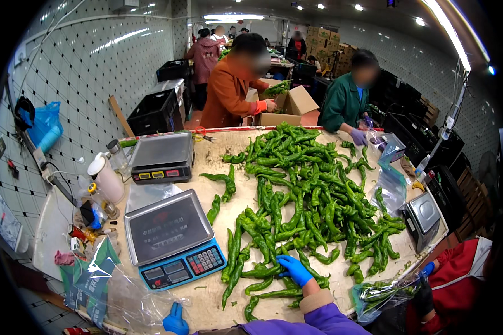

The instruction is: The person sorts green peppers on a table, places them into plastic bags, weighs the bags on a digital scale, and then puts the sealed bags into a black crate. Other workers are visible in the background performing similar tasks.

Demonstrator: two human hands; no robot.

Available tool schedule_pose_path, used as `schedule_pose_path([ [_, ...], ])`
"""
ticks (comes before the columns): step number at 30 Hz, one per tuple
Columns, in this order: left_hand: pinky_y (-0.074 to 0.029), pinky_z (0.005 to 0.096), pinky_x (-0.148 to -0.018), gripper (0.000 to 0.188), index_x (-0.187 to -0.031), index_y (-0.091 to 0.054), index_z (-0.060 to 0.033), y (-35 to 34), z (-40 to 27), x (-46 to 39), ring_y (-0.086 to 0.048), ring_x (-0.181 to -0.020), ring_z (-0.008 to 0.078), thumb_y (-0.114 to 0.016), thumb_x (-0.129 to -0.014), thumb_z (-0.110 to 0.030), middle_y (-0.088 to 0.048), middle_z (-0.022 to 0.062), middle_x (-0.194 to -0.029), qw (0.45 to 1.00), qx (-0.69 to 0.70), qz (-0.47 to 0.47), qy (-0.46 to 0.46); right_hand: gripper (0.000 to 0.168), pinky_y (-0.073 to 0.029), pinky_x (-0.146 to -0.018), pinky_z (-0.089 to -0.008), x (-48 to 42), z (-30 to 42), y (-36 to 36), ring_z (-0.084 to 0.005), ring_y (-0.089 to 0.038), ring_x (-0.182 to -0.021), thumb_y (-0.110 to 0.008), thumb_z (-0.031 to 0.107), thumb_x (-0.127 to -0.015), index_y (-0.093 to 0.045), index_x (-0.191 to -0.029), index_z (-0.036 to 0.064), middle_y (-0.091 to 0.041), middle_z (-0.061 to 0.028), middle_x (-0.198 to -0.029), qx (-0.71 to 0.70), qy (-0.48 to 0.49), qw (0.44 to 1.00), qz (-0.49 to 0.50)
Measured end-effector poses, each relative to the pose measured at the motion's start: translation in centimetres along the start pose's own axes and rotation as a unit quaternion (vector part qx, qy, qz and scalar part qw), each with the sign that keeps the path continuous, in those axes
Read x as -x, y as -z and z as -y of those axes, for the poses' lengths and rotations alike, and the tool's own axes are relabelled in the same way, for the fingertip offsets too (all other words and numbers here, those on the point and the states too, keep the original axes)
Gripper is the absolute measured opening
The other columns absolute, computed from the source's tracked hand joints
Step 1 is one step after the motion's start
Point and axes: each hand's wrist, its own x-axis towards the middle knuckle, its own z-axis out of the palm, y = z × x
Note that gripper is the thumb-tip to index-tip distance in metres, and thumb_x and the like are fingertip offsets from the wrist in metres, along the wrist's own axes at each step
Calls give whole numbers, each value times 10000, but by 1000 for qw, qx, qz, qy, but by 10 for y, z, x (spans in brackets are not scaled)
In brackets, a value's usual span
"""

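Note:
My right hand [295,270], in a blue glove, lies over the near edge of a big heap of long green peppers [314,197]. Its fingers reach left onto the peppers, and whether they grip any is hidden. At the bottom edge my left hand [176,321], also gloved in blue, shows only in part, beside a clear plastic bag [130,297]. I cannot tell if it holds the bag. Between the bag and the heap sits a blue scale [182,268] with a bare dark pan [167,228]. Several loose peppers [237,276] lie right of this scale.
Another scale [162,155] stands behind, near scissors [203,136], a pink kettle [105,178] and bottles. Across the table, one person packs peppers into a cardboard box [285,104]; another handles bags. At right, a red-sleeved person holds a bag of peppers [383,293] below a small scale [423,215].

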Motion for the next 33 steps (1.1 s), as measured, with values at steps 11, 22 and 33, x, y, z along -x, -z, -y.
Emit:
schedule_pose_path([
  [11, -422, 386, -449, 697, -1401, -516, -212, -3, 2, 2, -502, -491, 231, -529, -713, -101, -517, 47, -1436, 1000, -14, -6, -7, 408, -586, -753, -356, -9, -11, 6, -190, -633, -1015, -567, 261, -971, -540, -1329, 67, -590, -69, -1274, 4, 21, 1000, 5],
  [22, -410, 378, -426, 715, -1423, -501, -226, -13, 8, 11, -483, -457, 214, -526, -720, -103, -507, 34, -1452, 998, -49, -20, -26, 422, -578, -751, -349, -3, -4, 1, -180, -612, -1059, -571, 277, -970, -537, -1336, 71, -582, -60, -1292, -11, -1, 1000, -7],
  [33, -421, 368, -429, 659, -1385, -532, -234, -39, 28, 28, -485, -468, 197, -491, -752, -60, -599, 17, -1340, 996, -91, 0, -13, 428, -589, -748, -364, -1, 1, -3, -200, -614, -1065, -564, 263, -974, -524, -1340, 45, -573, -77, -1297, -13, 2, 1000, -4],
])
